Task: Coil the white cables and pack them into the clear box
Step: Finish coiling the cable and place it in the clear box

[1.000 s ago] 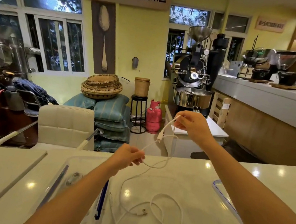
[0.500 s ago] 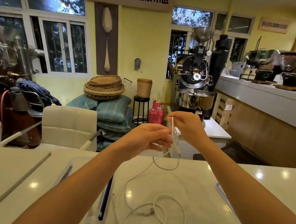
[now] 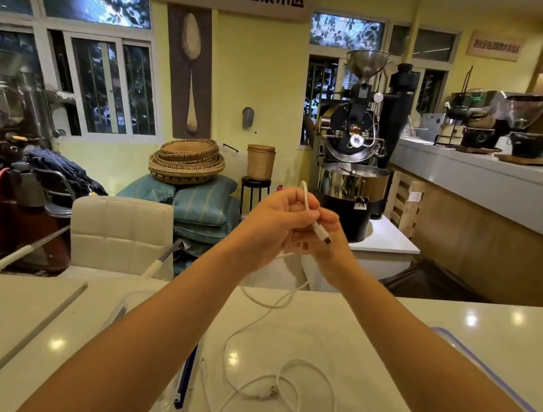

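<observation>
Both hands are raised together above the far half of the table (image 3: 385, 324), close enough to touch. The left hand (image 3: 275, 222) has its fingers curled inward and pinches the white cable (image 3: 305, 198) between thumb and fingertips. The right hand (image 3: 329, 251) sits just behind it, partly hidden, with its fingers also bent round the same cable. A short bend of cable stands up above the hands, and one plug (image 3: 323, 236) sticks out of the grip, slanting downward across the right hand.

From under the hands the cable drops to the table and runs toward its near edge, where it lies in loose, overlapping loops. The second plug (image 3: 270, 390) rests on the table among those loops.

The clear box (image 3: 122, 307) stands on the left part of the table, mostly covered by the left forearm; only its rounded far rim shows plainly. A blue strip (image 3: 187, 378) lies on the table beside the forearm. A clear, blue-edged lid (image 3: 495, 384) lies on the right part of the table, under the right forearm.

Beyond the table's far edge stand a white chair (image 3: 121, 231) and a coffee roaster (image 3: 353, 147).
</observation>
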`<state>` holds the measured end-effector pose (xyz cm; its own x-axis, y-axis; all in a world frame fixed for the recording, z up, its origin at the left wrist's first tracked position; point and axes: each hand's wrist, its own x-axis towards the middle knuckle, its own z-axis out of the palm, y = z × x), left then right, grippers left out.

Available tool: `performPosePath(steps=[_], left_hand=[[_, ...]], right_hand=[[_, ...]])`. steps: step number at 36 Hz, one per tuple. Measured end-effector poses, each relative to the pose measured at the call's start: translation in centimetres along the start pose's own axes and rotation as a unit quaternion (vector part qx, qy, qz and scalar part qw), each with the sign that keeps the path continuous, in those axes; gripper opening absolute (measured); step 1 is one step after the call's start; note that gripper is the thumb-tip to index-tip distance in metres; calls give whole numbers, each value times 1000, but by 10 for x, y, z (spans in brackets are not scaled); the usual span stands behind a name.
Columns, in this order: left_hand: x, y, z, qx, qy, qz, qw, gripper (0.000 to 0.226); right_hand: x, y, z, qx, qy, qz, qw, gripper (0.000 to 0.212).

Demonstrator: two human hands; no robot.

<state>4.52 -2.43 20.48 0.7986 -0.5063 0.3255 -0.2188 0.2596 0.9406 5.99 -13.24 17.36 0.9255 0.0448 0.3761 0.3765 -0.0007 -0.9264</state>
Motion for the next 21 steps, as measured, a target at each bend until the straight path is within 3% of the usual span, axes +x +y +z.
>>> performPosePath(steps=[2, 4, 12, 15, 21], left_hand=[[7, 2, -2, -4, 22, 17, 1000, 20], [14, 3, -9, 5, 46, 37, 998, 20], [29, -4, -35, 214, 149, 96, 961, 29], [30, -5, -49, 281, 160, 109, 940, 31], [26, -13, -67, 383, 157, 98, 905, 34]], right_hand=[[-2, 5, 7, -1, -9, 37, 999, 18], [-4, 10, 12, -70, -35, 66, 995, 18], [-10, 10, 16, -176, -122, 139, 967, 25], [-17, 8, 14, -222, -179, 148, 947, 26], [-19, -5, 0, -228, -219, 168, 934, 25]])
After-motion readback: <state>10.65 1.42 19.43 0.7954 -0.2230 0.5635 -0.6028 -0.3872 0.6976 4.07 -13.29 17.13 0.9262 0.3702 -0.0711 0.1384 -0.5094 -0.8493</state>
